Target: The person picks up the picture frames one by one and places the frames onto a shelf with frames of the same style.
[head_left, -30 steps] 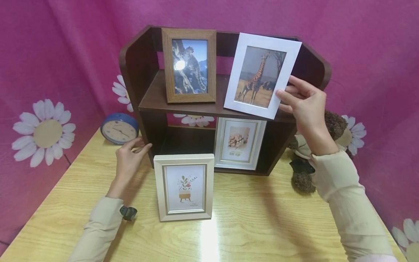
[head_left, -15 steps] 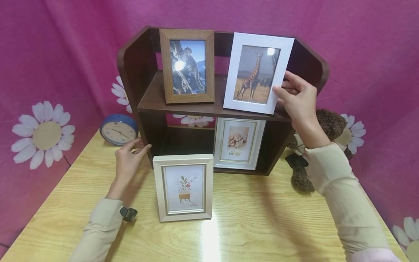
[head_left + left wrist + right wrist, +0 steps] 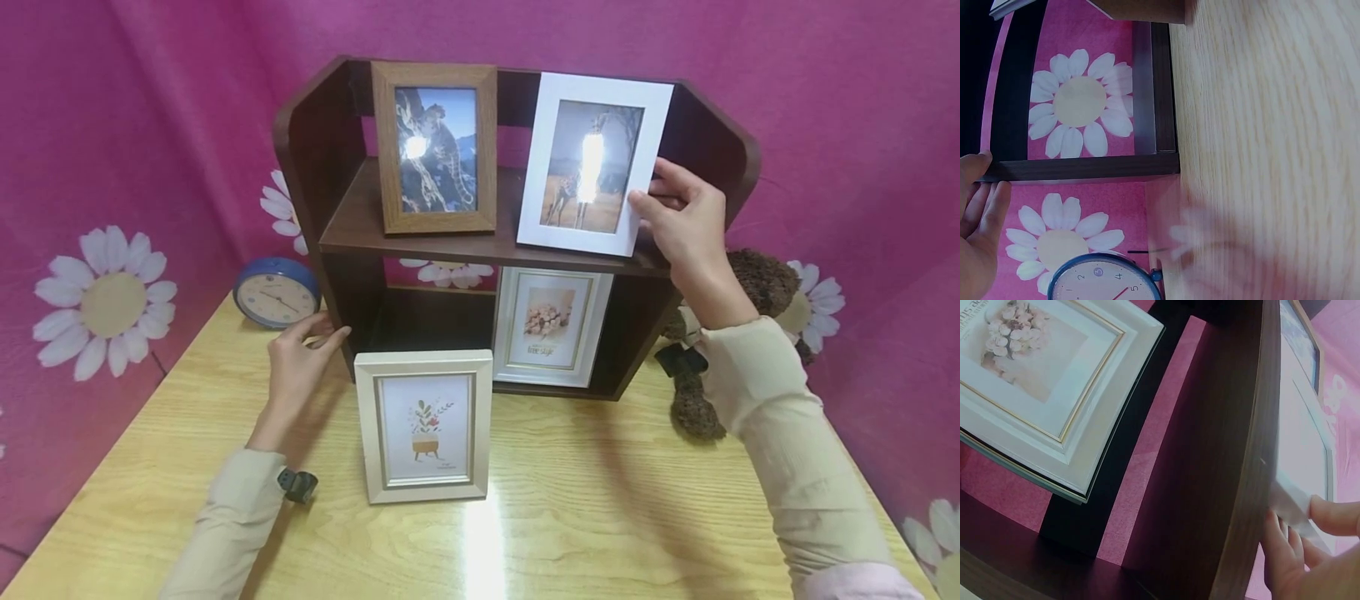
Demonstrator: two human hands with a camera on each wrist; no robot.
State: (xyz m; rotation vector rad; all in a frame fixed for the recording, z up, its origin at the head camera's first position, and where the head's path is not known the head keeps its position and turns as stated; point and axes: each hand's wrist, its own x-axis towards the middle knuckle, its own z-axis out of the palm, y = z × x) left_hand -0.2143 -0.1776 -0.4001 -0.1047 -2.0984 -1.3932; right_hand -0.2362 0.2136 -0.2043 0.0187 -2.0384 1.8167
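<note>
Person's right hand (image 3: 688, 217): grips the right edge of a white rectangular picture frame with a giraffe photograph (image 3: 592, 167), thumb on the front face, fingers behind. Position of that frame: right half of the upper tier of a dark brown wooden two-tier shelf (image 3: 322, 150), lower edge close to the tier's front edge, slightly tilted; a bright reflection covers part of the giraffe. Person's left hand (image 3: 300, 358): pinches the front edge of the shelf's left side panel between thumb and fingers, low down. Upper tier, left half: one brown wood-grain picture frame with a spotted big cat (image 3: 435, 150), apart from the white one. Lower tier, right side: one silvery-white picture frame with a gold inner line and a bouquet print (image 3: 551, 325). In front of the lower left compartment, on the pale yellow wood-grain worktop (image 3: 562, 483): one cream picture frame with a potted-plant print (image 3: 423, 429), leaning slightly back. Left of the shelf, near the left hand: one round blue-rimmed clock with a pale dial (image 3: 277, 293). Right of the shelf, partly hidden by the right forearm: one brown curly plush toy (image 3: 761, 283). Backdrop: magenta cloth (image 3: 187, 50) printed with large white daisies. Both arms: cream sleeves (image 3: 232, 508); dark wrist-worn device (image 3: 298, 485) at the left cuff.
</note>
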